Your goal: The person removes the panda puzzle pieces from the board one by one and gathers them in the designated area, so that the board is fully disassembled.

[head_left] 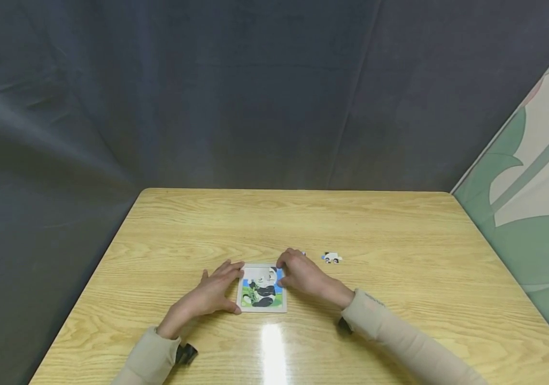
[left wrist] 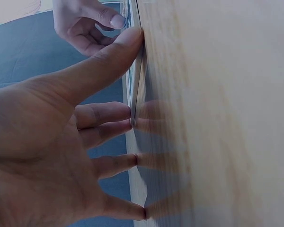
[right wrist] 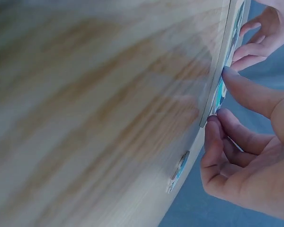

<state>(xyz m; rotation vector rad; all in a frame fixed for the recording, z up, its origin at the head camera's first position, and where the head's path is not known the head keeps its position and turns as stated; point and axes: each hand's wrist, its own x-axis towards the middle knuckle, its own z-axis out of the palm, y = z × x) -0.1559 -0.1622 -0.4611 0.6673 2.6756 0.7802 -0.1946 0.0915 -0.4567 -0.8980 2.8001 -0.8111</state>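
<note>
A square panda puzzle in a pale frame point(head_left: 262, 310) lies flat on the table, most of its picture filled. My left hand point(head_left: 214, 295) rests at its left side, fingers spread and fairly straight, thumb by the near left corner and fingertips by the far left one. At the upper right of the picture, my right hand point(head_left: 305, 275) holds a blue-edged puzzle piece point(right wrist: 220, 93) between thumb and bent fingers, right at the frame's edge. The right wrist view shows the thumb at one end of that piece and the fingertips at the other.
A loose white, black and blue puzzle piece point(head_left: 332, 258) lies to the right of the frame. Another small piece point(head_left: 303, 253) peeks out behind my right hand. The wooden table point(head_left: 389, 230) ends at a dark curtain point(head_left: 274, 107); a floral cloth point(head_left: 534, 203) hangs at the right.
</note>
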